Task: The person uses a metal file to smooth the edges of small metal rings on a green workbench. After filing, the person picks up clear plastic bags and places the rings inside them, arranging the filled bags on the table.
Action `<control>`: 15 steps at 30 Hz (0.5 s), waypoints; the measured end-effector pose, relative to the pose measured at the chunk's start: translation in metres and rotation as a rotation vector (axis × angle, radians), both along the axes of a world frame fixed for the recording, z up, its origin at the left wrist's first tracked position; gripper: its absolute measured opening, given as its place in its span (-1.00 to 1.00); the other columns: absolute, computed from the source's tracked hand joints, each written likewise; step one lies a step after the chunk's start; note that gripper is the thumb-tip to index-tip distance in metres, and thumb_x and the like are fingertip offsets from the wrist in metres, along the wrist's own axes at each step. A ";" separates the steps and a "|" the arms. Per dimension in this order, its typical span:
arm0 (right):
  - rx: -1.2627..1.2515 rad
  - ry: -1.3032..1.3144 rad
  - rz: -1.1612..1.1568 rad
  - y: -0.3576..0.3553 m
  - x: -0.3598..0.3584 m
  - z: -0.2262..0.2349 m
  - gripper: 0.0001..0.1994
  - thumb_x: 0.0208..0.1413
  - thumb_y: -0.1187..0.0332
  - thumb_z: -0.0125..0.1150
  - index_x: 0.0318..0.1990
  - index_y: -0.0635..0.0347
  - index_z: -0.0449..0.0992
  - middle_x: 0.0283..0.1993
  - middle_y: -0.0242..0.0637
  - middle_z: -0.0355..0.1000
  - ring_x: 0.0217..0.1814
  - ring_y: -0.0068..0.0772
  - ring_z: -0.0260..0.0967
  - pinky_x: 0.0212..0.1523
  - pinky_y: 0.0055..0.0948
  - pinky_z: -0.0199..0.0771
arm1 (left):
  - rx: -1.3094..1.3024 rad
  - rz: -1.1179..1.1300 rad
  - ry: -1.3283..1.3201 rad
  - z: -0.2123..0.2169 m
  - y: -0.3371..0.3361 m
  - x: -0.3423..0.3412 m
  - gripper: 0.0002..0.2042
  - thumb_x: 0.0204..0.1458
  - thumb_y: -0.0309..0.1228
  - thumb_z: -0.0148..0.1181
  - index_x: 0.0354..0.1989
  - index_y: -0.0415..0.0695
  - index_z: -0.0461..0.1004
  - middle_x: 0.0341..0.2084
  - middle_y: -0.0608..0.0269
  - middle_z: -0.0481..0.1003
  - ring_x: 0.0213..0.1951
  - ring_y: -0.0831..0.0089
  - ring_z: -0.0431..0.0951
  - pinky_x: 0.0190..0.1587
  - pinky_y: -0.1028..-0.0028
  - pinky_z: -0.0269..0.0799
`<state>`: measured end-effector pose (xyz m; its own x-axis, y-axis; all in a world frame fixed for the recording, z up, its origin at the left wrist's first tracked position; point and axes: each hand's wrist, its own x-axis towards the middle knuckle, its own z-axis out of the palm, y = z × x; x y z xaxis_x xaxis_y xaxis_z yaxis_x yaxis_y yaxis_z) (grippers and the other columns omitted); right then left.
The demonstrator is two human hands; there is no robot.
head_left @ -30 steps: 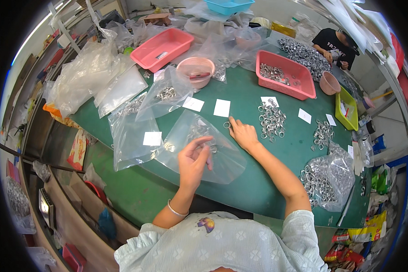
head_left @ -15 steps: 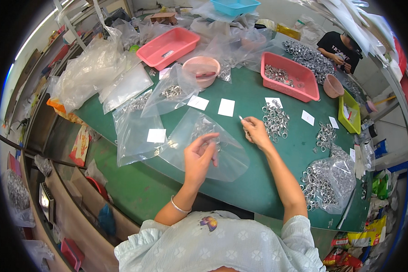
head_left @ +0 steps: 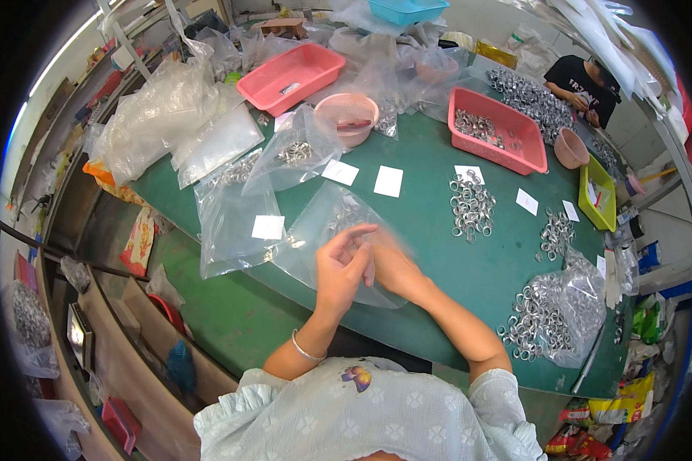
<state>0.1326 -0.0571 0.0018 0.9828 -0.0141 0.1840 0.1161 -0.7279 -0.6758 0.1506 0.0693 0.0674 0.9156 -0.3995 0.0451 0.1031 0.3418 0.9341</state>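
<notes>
Head view looks down on a green counter [head_left: 438, 269] where both hands meet over a clear plastic bag [head_left: 327, 230] lying flat near the front edge. Left hand [head_left: 342, 265] rests on the bag with its fingers [head_left: 355, 232] curled loosely and close together, the tips bent toward the other hand; whether they pinch the plastic cannot be told. Right hand [head_left: 388, 261] is blurred, just beside and touching the left one, so the set of its fingers cannot be told. A small cluster of metal rings [head_left: 344, 219] shows inside the bag just beyond the fingertips. To the left lies another clear bag with a white label [head_left: 267, 227]. Further right on the counter sit a loose pile of rings [head_left: 471, 207], white paper slips [head_left: 387, 181] and a pink tray [head_left: 500, 131].
</notes>
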 end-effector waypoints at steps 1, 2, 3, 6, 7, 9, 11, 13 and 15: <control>-0.021 -0.109 0.053 0.000 -0.001 0.006 -0.66 0.03 0.42 0.10 -0.04 0.37 0.33 -0.15 0.02 0.42 -0.29 0.04 0.44 -0.26 -0.21 0.46 | -0.032 0.014 0.001 -0.001 0.001 0.003 -0.76 0.05 -0.62 -0.02 -0.10 -0.35 0.40 -0.62 0.35 0.32 -0.71 0.68 0.28 -0.67 0.65 0.20; -0.042 -0.217 0.104 -0.002 -0.002 0.014 -0.66 0.03 0.42 0.11 -0.04 0.37 0.33 -0.13 0.02 0.42 -0.27 -0.01 0.46 -0.26 -0.24 0.46 | -0.064 0.028 0.001 -0.002 0.003 0.006 -0.76 0.05 -0.61 -0.02 -0.10 -0.35 0.40 -0.62 0.35 0.32 -0.72 0.68 0.27 -0.67 0.65 0.20; 0.155 -0.030 0.160 -0.009 -0.006 0.028 -0.66 0.01 0.42 0.13 -0.04 0.36 0.34 -0.08 0.00 0.39 -0.22 -0.07 0.45 -0.26 -0.28 0.46 | -0.096 0.045 0.005 -0.002 0.006 0.009 -0.76 0.05 -0.61 -0.03 -0.09 -0.35 0.40 -0.62 0.35 0.31 -0.72 0.68 0.26 -0.68 0.66 0.20; 0.736 0.498 0.110 -0.042 -0.030 0.085 -0.68 -0.03 0.41 0.21 -0.09 0.29 0.42 -0.07 -0.11 0.40 -0.13 -0.32 0.42 -0.26 -0.43 0.42 | -0.100 0.033 -0.036 -0.001 0.015 0.017 -0.76 0.06 -0.59 -0.03 -0.09 -0.35 0.39 -0.61 0.36 0.30 -0.72 0.69 0.24 -0.69 0.66 0.19; 0.423 0.166 -0.012 -0.039 -0.034 0.092 -0.68 -0.03 0.39 0.23 -0.09 0.28 0.43 -0.21 -0.15 0.43 -0.23 -0.31 0.43 -0.31 -0.41 0.41 | -0.095 0.015 -0.058 0.003 0.015 0.021 -0.75 0.05 -0.59 -0.03 -0.08 -0.35 0.39 -0.61 0.37 0.30 -0.72 0.70 0.24 -0.69 0.66 0.18; 0.048 -0.146 -0.122 -0.032 -0.033 0.090 -0.67 -0.02 0.35 0.24 -0.09 0.28 0.43 -0.39 -0.18 0.46 -0.39 -0.30 0.42 -0.37 -0.36 0.38 | -0.081 -0.030 -0.096 0.016 0.014 0.032 -0.74 0.05 -0.58 -0.03 -0.08 -0.35 0.39 -0.60 0.39 0.29 -0.71 0.71 0.24 -0.70 0.67 0.17; -0.059 -0.113 -0.113 -0.030 -0.022 0.071 -0.64 -0.02 0.30 0.24 -0.08 0.30 0.43 -0.46 -0.16 0.43 -0.49 -0.29 0.38 -0.39 -0.33 0.35 | -0.129 -0.110 -0.119 0.025 0.008 0.047 -0.73 0.03 -0.59 -0.04 -0.07 -0.35 0.38 -0.61 0.40 0.28 -0.71 0.72 0.23 -0.72 0.68 0.15; 0.057 0.143 0.039 -0.040 -0.012 0.063 -0.55 -0.03 0.26 0.23 0.01 0.29 0.35 -0.39 -0.12 0.41 -0.48 -0.26 0.37 -0.37 -0.33 0.35 | -0.201 -0.174 -0.159 0.036 0.003 0.063 -0.69 0.00 -0.60 -0.05 -0.04 -0.35 0.37 -0.61 0.42 0.27 -0.72 0.75 0.19 -0.74 0.71 0.12; 0.333 0.281 0.128 -0.046 -0.007 0.071 -0.49 -0.01 0.24 0.16 0.10 0.26 0.27 -0.33 -0.07 0.41 -0.45 -0.20 0.38 -0.32 -0.35 0.37 | -0.229 -0.179 -0.165 0.054 -0.002 0.074 -0.68 -0.01 -0.61 -0.05 -0.03 -0.34 0.36 -0.60 0.42 0.27 -0.71 0.76 0.18 -0.74 0.72 0.10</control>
<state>0.1259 -0.1029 0.0725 0.9917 0.0975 -0.0839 -0.0303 -0.4571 -0.8889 0.2249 0.0676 0.1216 0.8045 -0.5158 0.2944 0.0340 0.5350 0.8442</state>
